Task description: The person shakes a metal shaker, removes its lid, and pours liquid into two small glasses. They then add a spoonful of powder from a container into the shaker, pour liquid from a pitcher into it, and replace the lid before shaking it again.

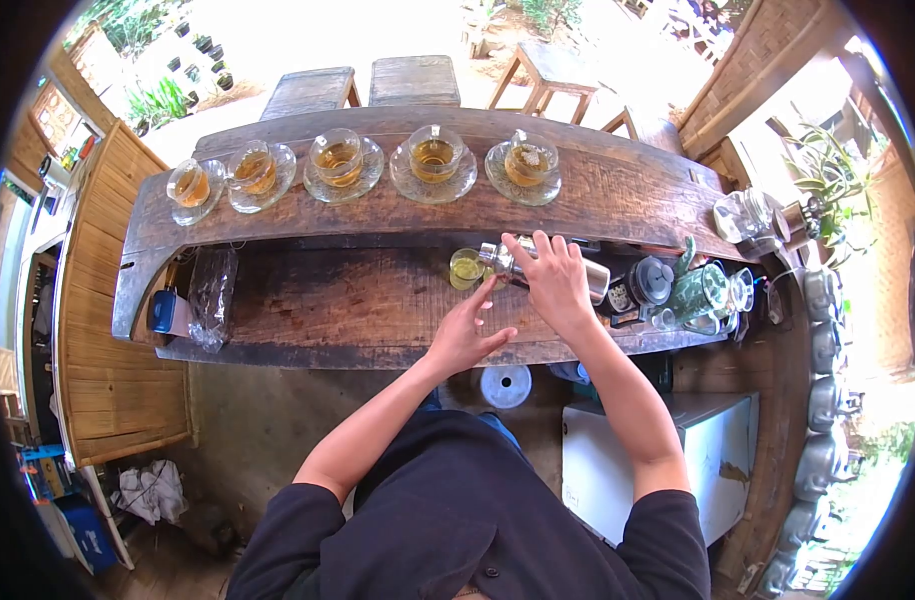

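My right hand [556,280] is wrapped over a shiny steel flask [598,282], which lies tipped on its side with its narrow end to the left. That end reaches the rim of a small glass [466,268] holding something yellow-green. Just below the flask's neck is my left hand [466,338], fingers apart and thumb stretched out, with a fingertip close under the neck. Along the raised counter top [618,185] stand several clear cups of amber drink on glass saucers, among them a cup [436,155] straight ahead. My right palm hides the flask's middle.
A French press [651,282] and green-tinted glassware [703,290] crowd the lower shelf's right side. Glass jars [746,215] stand at the counter's right end. A crumpled plastic bag [213,295] lies at the left. Below are a round stool [506,385] and a white cabinet [618,470].
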### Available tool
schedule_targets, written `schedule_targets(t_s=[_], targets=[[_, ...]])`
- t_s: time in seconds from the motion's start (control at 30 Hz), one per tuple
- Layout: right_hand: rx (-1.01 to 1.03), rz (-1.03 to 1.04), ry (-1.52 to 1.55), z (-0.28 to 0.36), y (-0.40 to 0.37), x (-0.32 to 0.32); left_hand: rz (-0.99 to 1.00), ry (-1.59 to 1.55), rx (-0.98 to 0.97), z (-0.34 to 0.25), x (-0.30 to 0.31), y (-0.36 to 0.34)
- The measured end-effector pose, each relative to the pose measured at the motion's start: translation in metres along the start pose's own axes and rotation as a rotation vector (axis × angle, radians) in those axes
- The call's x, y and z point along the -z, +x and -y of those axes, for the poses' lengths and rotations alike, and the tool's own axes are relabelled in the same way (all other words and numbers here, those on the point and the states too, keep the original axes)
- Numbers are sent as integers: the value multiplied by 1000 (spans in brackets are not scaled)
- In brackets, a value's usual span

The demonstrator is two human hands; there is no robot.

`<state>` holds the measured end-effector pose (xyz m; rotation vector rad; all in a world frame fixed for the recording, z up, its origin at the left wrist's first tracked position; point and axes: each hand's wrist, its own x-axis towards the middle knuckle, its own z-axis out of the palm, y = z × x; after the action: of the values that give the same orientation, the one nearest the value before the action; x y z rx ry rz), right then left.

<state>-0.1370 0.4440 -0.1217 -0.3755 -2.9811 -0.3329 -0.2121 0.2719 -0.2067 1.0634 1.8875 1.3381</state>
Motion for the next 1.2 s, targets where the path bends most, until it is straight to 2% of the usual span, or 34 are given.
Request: schedule_targets(t_s=[0.17,0.27,0.37,0.43,0.57,1.0,1.2], targets=[[2,-20,1,0,0,-2,17,14,37,0,1,0],[-4,37,-16,1,-1,-3,11,14,21,-1,2,-1],[-69,67,127,1,-4,-8,-31,18,-12,1,3,0],[-168,37,328,-1,-7,-21,-27,-6,-19,2,3,1],[-221,27,414,-4,-17,-26,16,-25,-14,5,-1,4],[-251,151,137,-19,-31,-10,100,42,-10,3,-28,16],[-203,115,32,-19,-32,-14,120,30,-3,1,-29,17]])
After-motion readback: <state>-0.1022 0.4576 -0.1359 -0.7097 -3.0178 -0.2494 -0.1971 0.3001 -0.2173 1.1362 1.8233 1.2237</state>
